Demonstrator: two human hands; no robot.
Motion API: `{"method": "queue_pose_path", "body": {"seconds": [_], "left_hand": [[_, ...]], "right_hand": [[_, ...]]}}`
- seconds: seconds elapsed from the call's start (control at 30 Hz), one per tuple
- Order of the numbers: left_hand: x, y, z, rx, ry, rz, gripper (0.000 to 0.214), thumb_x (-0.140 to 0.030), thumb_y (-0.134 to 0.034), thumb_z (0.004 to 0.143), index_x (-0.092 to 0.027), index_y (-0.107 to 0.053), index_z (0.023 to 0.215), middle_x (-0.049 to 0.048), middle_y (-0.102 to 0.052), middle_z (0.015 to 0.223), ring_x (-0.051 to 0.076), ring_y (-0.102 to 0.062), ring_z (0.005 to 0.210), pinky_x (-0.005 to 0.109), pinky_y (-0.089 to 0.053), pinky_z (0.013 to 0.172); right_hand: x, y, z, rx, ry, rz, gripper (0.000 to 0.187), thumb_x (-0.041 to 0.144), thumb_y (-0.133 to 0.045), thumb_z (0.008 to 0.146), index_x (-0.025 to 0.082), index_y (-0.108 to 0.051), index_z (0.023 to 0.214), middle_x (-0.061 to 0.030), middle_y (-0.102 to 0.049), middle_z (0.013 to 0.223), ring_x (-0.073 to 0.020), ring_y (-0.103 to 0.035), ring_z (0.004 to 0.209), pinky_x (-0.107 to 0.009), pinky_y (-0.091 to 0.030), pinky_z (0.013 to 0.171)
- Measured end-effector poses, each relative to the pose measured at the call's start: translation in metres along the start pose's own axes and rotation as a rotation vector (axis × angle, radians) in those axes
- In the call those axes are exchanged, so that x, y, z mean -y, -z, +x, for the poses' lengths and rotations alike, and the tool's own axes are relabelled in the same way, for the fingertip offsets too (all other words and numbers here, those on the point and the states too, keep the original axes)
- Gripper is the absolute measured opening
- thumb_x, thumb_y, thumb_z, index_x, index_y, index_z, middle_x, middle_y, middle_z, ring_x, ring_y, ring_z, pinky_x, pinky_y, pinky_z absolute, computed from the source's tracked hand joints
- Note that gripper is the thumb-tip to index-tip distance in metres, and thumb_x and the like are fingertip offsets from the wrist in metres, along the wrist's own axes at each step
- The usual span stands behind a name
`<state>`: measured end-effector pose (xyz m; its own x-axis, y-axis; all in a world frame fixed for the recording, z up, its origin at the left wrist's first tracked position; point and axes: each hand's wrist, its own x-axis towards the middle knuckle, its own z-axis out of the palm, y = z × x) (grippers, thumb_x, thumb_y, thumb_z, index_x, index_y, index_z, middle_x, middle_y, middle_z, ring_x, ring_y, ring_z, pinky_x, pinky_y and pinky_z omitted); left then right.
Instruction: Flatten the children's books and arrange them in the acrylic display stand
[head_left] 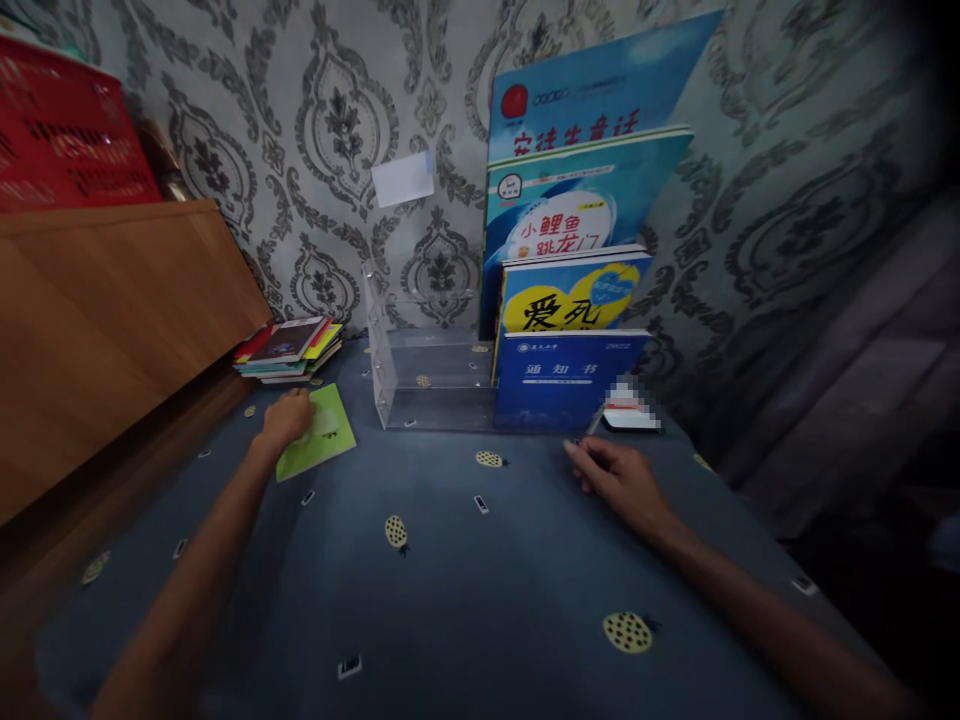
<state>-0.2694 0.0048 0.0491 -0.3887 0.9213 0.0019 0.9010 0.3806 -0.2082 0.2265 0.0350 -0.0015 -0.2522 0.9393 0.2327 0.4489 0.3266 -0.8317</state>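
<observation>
The thin light-green booklet [330, 445] lies flat on the dark blue cloth with a pineapple print [465, 580], just in front of the left end of the clear acrylic book rack [379, 350] and not yet lifted from the cloth. The left hand [287, 418] rests on the booklet's near left part with its fingers bent down onto the cover; whether they pinch an edge or only press on it cannot be told. The right hand [619, 478] lies loosely open on the cloth and holds nothing, just in front of the dark blue book with white lettering [566, 385]. That book stands foremost in the right part of the rack, and behind it rise a yellow-and-blue book [570, 295], a teal book [577, 195] and a tall blue book with red lettering [600, 85], stepped by height. By this showing, four books are shelved, while the rack's left part holds none. Outside the rack are the green booklet and a small flat stack of colourful books [289, 348] beside the slanted wooden board [97, 310], so the larger share looks undone.
</observation>
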Motion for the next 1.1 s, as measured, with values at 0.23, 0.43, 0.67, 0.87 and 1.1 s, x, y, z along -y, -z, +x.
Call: {"method": "queue_pose_path", "body": {"seconds": [0.23,0.43,0.67,0.87,1.1], "left_hand": [[0.016,-0.037,0.023,-0.047,0.029,-0.094,0.055,-0.033,-0.024,0.101,-0.009,-0.053,0.141,0.0204,-0.059,0.143,0.03,-0.059,0.128,0.04,-0.05,0.1],[0.016,-0.044,0.016,-0.077,0.056,-0.112,0.057,-0.036,-0.025,0.099,-0.01,-0.055,0.14,0.0199,-0.06,0.141,0.035,-0.059,0.126,0.045,-0.049,0.101],[0.003,-0.037,-0.019,-0.132,0.057,-0.11,0.056,-0.042,-0.027,0.098,-0.013,-0.061,0.132,0.0199,-0.063,0.135,0.038,-0.058,0.124,0.049,-0.051,0.095],[-0.008,-0.03,-0.052,-0.194,0.037,-0.096,0.053,-0.052,-0.034,0.097,-0.017,-0.07,0.114,0.0169,-0.071,0.117,0.036,-0.063,0.112,0.043,-0.052,0.086],[-0.017,-0.033,-0.066,-0.265,0.027,-0.198,0.043,-0.045,-0.038,0.096,-0.019,-0.073,0.102,0.0122,-0.073,0.108,0.028,-0.068,0.101,0.033,-0.049,0.077]], "right_hand": [[-0.005,0.0,0.001,-0.004,0.019,0.007,0.062,0.079,-0.049,0.085,0.024,-0.051,0.057,0.0011,-0.054,0.05,-0.015,-0.053,0.048,-0.03,-0.041,0.054],[-0.009,-0.001,0.002,-0.01,0.055,0.004,0.062,0.079,-0.05,0.085,0.024,-0.051,0.057,0.0006,-0.055,0.049,-0.0154,-0.053,0.047,-0.03,-0.041,0.052],[-0.013,-0.002,0.001,-0.02,0.079,0.016,0.06,0.077,-0.049,0.086,0.024,-0.05,0.058,-0.0001,-0.057,0.052,-0.0154,-0.054,0.047,-0.03,-0.041,0.053],[-0.015,-0.002,0.001,-0.022,0.102,-0.009,0.058,0.073,-0.049,0.089,0.024,-0.051,0.059,0.0003,-0.056,0.048,-0.0158,-0.053,0.047,-0.03,-0.041,0.054],[-0.016,-0.002,0.0,-0.016,0.116,0.0,0.055,0.069,-0.05,0.091,0.024,-0.051,0.06,0.0004,-0.057,0.049,-0.0158,-0.054,0.047,-0.029,-0.042,0.054]]}}
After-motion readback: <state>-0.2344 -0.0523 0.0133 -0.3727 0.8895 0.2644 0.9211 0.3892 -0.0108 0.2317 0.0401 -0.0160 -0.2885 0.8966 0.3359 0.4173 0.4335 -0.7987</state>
